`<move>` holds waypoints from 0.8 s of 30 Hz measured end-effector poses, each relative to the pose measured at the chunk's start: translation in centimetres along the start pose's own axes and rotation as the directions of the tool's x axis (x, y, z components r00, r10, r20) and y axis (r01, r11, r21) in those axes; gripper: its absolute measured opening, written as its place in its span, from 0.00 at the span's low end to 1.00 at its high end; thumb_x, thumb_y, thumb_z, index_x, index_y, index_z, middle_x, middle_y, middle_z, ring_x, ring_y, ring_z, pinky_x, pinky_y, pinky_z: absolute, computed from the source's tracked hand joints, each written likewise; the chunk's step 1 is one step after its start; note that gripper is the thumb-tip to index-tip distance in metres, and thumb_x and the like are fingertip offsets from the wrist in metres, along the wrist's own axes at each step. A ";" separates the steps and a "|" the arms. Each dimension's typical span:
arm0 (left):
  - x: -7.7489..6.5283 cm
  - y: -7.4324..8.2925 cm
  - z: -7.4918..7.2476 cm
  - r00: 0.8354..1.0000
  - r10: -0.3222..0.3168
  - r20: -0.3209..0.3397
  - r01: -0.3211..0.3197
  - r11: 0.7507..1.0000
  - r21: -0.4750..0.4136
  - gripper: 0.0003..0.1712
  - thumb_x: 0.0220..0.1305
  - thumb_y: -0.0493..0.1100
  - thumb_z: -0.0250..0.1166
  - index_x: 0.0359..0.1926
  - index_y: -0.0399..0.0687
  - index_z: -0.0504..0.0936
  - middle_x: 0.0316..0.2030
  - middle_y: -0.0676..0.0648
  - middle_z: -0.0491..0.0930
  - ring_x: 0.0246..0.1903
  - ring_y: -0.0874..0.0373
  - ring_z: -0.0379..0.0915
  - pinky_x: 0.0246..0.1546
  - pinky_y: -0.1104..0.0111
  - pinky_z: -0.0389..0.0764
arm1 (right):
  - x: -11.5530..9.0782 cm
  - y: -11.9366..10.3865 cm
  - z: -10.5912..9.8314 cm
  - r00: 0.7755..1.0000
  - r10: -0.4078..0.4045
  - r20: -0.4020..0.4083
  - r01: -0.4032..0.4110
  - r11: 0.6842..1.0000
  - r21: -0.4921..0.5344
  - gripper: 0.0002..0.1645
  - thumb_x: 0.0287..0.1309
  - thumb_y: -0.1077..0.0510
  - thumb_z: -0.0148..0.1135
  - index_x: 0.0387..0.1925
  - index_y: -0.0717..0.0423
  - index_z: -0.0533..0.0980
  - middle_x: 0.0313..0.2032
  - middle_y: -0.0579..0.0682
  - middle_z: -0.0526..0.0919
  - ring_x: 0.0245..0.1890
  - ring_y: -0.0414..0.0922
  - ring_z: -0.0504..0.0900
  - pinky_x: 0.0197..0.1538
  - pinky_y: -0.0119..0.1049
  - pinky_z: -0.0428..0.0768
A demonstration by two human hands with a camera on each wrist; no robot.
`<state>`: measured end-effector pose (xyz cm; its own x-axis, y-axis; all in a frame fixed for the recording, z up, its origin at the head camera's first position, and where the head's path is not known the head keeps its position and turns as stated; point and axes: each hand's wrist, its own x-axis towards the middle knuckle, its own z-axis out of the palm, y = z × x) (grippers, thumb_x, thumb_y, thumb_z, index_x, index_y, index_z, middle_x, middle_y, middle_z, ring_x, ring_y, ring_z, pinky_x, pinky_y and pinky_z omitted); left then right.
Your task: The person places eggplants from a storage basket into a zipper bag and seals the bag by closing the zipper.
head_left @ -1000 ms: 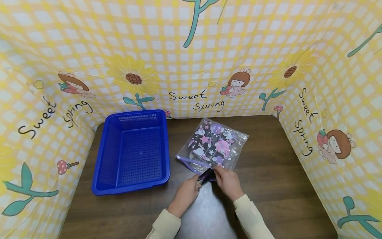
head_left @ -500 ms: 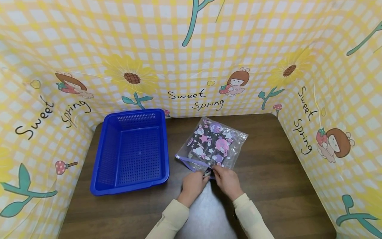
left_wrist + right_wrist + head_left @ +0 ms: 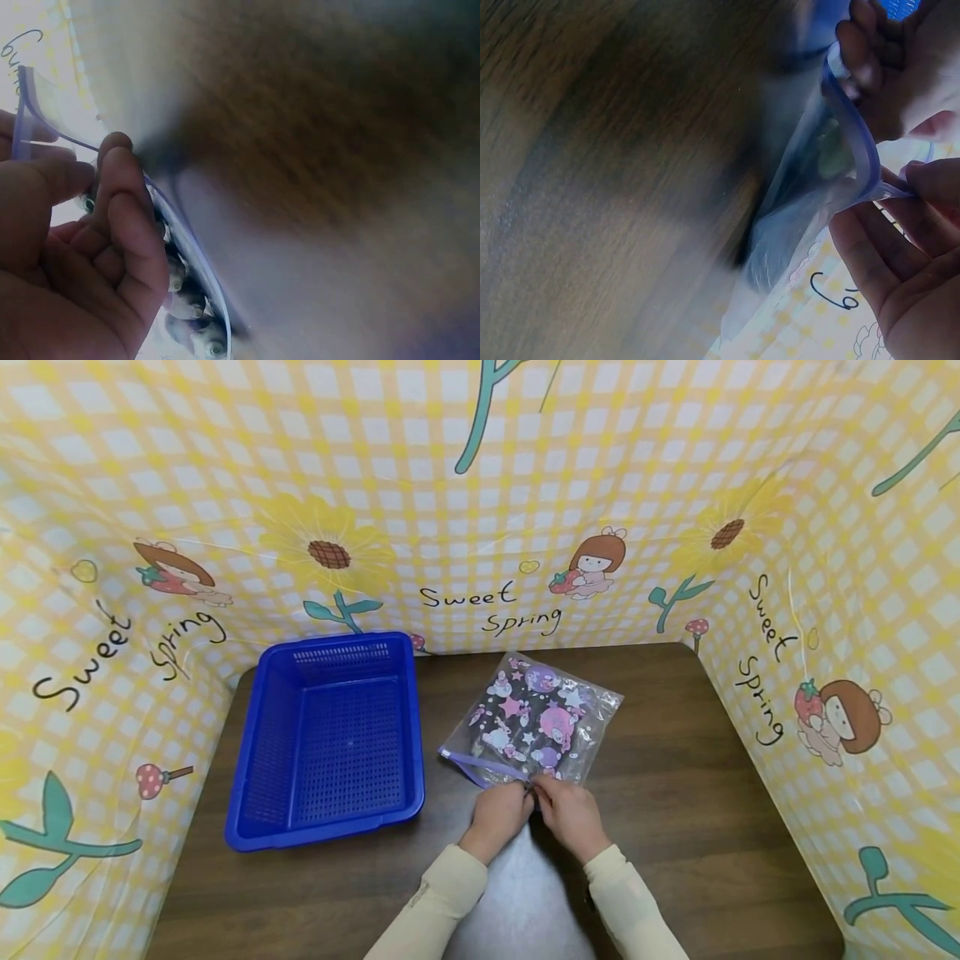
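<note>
A clear zip bag (image 3: 528,718) with a purple zip edge and pink, white and purple cartoon prints lies tilted on the table. My right hand (image 3: 573,817) pinches its mouth edge between thumb and fingers, holding it apart. My left hand (image 3: 498,818) is at the mouth with curled fingers, close against the right hand. A small dark object with a pale greenish round end (image 3: 88,202) shows between its thumb and fingers, mostly hidden. Several dark things with pale round ends (image 3: 187,304) show along the purple edge in the left wrist view; their kind is unclear.
A blue plastic basket (image 3: 348,743) with perforated walls stands left of the bag. The brown wooden table (image 3: 690,810) is bordered at the back and sides by yellow checked cloth (image 3: 480,527) with printed flowers and girls.
My left hand has moved up and to the right into the bag's mouth, taking the dark object out of the head view. My right hand keeps its pinch on the bag's edge.
</note>
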<state>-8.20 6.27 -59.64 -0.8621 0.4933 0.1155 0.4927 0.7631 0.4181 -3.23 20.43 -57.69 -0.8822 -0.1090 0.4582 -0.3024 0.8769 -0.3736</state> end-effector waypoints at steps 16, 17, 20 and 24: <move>1.8 0.2 1.6 1.000 -0.016 -0.002 0.016 1.000 0.026 0.14 0.60 0.40 0.66 0.18 0.46 0.77 0.20 0.44 0.80 0.23 0.45 0.80 0.23 0.54 0.78 | 0.1 0.2 0.0 1.000 -0.013 -0.024 0.013 1.000 0.011 0.11 0.55 0.67 0.72 0.41 0.56 0.84 0.32 0.53 0.87 0.27 0.54 0.85 0.29 0.50 0.80; 1.9 0.2 1.7 1.000 -0.013 -0.010 0.013 0.999 0.037 0.15 0.59 0.40 0.66 0.17 0.46 0.77 0.19 0.45 0.80 0.22 0.45 0.80 0.23 0.54 0.78 | 0.2 0.3 0.0 1.000 -0.012 -0.023 0.012 1.000 0.012 0.11 0.55 0.67 0.72 0.41 0.56 0.84 0.32 0.53 0.87 0.27 0.53 0.85 0.30 0.50 0.80; 2.1 0.2 2.1 0.999 0.006 -0.046 -0.002 0.998 0.068 0.13 0.58 0.40 0.67 0.17 0.46 0.78 0.18 0.45 0.79 0.21 0.46 0.79 0.23 0.55 0.77 | 0.2 0.3 -0.1 1.000 -0.010 -0.023 0.010 1.000 0.011 0.11 0.55 0.67 0.72 0.41 0.56 0.84 0.32 0.52 0.87 0.27 0.53 0.85 0.30 0.49 0.80; 2.3 0.3 2.6 0.996 0.027 -0.088 -0.016 0.992 0.124 0.12 0.57 0.40 0.67 0.19 0.47 0.79 0.16 0.46 0.77 0.20 0.47 0.78 0.21 0.57 0.77 | 0.2 0.4 -0.2 0.999 -0.015 -0.030 0.015 1.000 0.009 0.10 0.56 0.67 0.72 0.40 0.56 0.84 0.32 0.52 0.87 0.26 0.53 0.85 0.30 0.49 0.80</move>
<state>-9.72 8.72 -61.58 -0.8554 0.4752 0.2059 0.5174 0.8008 0.3016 -3.46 20.83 -57.52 -0.8664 -0.1081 0.4875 -0.3190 0.8710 -0.3737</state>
